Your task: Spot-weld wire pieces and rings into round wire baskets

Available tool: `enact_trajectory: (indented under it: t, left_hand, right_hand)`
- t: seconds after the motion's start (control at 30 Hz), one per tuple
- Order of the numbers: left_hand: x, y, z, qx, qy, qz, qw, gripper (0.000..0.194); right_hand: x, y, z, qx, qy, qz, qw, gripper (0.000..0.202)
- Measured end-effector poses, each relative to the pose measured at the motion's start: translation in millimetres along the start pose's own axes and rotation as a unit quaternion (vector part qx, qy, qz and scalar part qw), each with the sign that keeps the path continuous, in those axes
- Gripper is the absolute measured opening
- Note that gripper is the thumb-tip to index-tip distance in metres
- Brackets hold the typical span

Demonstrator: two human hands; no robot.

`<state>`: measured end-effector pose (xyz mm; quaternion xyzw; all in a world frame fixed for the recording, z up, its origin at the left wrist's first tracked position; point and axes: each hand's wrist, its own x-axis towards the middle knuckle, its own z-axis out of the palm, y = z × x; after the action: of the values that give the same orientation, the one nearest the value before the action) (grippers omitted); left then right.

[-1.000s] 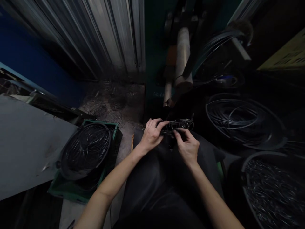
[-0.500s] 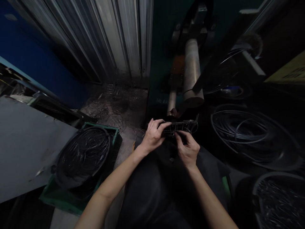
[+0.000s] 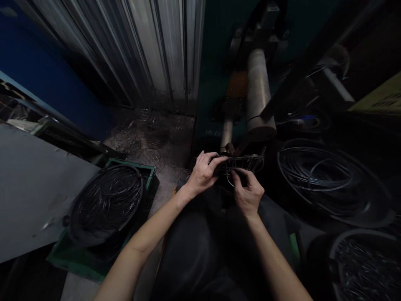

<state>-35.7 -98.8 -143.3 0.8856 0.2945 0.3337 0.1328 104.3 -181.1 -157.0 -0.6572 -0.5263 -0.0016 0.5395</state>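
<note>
Left hand (image 3: 202, 173): fingers set narrowly around the near-left part of the wire frame (image 3: 247, 157), index stretched along its upper edge.
Right hand (image 3: 249, 192): thumb and index pinched on a curved wire (image 3: 229, 180) at the underside of the frame.
Wire frame: between and beyond the hands, above the dark-clad lap (image 3: 200, 238), its free end pointing right; long, narrow and openwork, with thin, roughly parallel rails joined by short cross wires.
Finish: dark metal, with pale glints along the top rail and curved wire (the hidden left end I cannot judge).
Free end: rounded, with one thin wire tip sticking up.
Machine: just past the frame, a thick metal cylinder (image 3: 259, 92) and a thinner rod (image 3: 227, 133).
Right side: wire coils (image 3: 316, 171) in a dark basin (image 3: 380, 209); small dark pieces (image 3: 369, 267) in a nearer bin (image 3: 333, 255).
Left side: a black basin (image 3: 83, 238) of tangled wire (image 3: 109, 196), on a green crate (image 3: 75, 261).
</note>
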Motion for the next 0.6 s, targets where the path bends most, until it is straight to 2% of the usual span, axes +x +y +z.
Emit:
enact_trajectory:
  t: [0.4, 0.5, 0.6]
  left_hand:
    - [5.2, -4.4, 3.1, 0.048, 0.013, 0.016, 0.999, 0.050]
    - [2.1, -12.3, -2.8, 0.069, 0.009, 0.021, 0.997, 0.049]
    - [1.8, -12.8, -11.5, 0.057, 0.013, 0.045, 0.997, 0.047]
  right_hand:
    - [2.4, 3.2, 3.2, -0.020, -0.004, -0.028, 0.999, 0.021]
    - [4.6, 10.0, 11.6, -0.013, -0.001, -0.042, 0.999, 0.020]
    - [5.6, 4.3, 13.7, -0.005, -0.021, -0.006, 1.000, 0.022]
